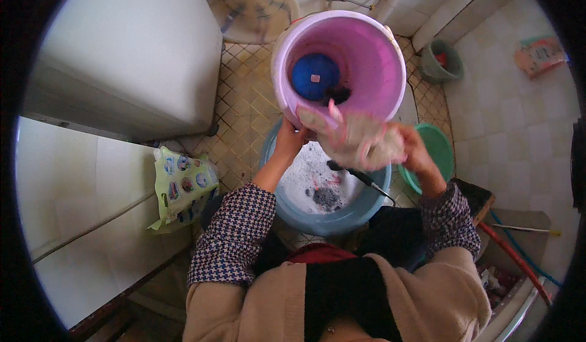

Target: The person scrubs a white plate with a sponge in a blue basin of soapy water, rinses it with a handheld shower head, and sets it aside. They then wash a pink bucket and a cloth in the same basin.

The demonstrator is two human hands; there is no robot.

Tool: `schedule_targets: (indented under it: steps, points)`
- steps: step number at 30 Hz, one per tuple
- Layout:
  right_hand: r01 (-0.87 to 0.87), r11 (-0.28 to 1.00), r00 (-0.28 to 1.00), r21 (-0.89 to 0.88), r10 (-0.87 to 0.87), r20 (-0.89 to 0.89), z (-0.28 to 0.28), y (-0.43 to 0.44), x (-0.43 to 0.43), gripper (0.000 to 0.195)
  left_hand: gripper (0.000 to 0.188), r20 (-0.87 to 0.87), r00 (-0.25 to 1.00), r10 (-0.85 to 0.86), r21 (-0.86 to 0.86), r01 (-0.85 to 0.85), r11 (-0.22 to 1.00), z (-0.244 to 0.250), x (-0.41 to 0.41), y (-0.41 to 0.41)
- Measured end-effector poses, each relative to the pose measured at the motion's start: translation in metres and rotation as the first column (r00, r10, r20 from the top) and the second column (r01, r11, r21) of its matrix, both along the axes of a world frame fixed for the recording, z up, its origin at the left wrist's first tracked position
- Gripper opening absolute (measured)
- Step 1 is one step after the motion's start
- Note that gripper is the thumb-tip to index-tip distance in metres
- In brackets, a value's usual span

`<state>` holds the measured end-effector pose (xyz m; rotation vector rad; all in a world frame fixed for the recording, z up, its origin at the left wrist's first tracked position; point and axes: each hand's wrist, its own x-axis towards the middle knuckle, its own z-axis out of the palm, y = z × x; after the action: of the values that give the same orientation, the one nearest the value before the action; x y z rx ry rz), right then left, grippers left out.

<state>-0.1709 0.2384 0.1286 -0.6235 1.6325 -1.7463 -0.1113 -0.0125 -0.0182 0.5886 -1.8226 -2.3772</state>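
A pink-lilac plastic bucket (pixel 368 58) is tipped so that its mouth faces me, above a blue basin (pixel 316 225). My left hand (pixel 288 143) grips its near rim. In my right hand (pixel 414 150) is a pale cloth with pink edging (pixel 355 140), blurred and spread across the bucket's near rim. A round blue object (pixel 316 74) with a small light square on it sits deep in the bucket, beside a dark clump (pixel 338 95). White suds (pixel 297 182) fill the basin, where a black-handled tool (pixel 361 176) leans, its head partly hidden, near a grey patch (pixel 326 198).
A green basin (pixel 439 147) stands to the right. Farther back are a small grey-green bucket (pixel 440 63) and a large beige basin (pixel 256 10). On the left are a white appliance (pixel 132 53) and a green detergent pouch (pixel 183 186). A red hose (pixel 512 255) runs at lower right.
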Motion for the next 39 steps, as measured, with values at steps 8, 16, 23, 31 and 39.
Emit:
schedule_targets:
  steps: [8,16,23,31,39]
  points:
    - [-0.425,0.572,0.732,0.702,0.673,-0.106,-0.128,0.016,0.053,0.034,0.044,0.027,1.0,-0.003,-0.012,0.003,1.0,0.021,0.002,0.004]
    - [-0.162,0.906,0.885,0.39,0.308,-0.348,-0.085,-0.078,-0.046,0.034,0.046,0.022,1.0,-0.021,-0.113,0.023,0.993,-0.003,0.004,-0.004]
    - [0.444,0.616,0.595,0.65,0.34,-0.728,-0.204,-0.089,-0.195,0.052,0.048,0.015,1.0,-0.025,-0.04,0.026,0.999,0.016,-0.005,0.011]
    - [0.189,0.494,0.929,0.849,0.191,-0.318,-0.177,-0.118,-0.172,0.069,0.047,0.028,1.0,0.004,-0.07,-0.002,0.998,0.01,-0.001,0.006]
    - [-0.036,0.999,0.942,0.011,0.03,0.334,-0.083,-0.065,-0.1,0.046,0.042,0.094,0.995,0.037,-0.056,-0.032,0.998,0.012,0.001,0.004]
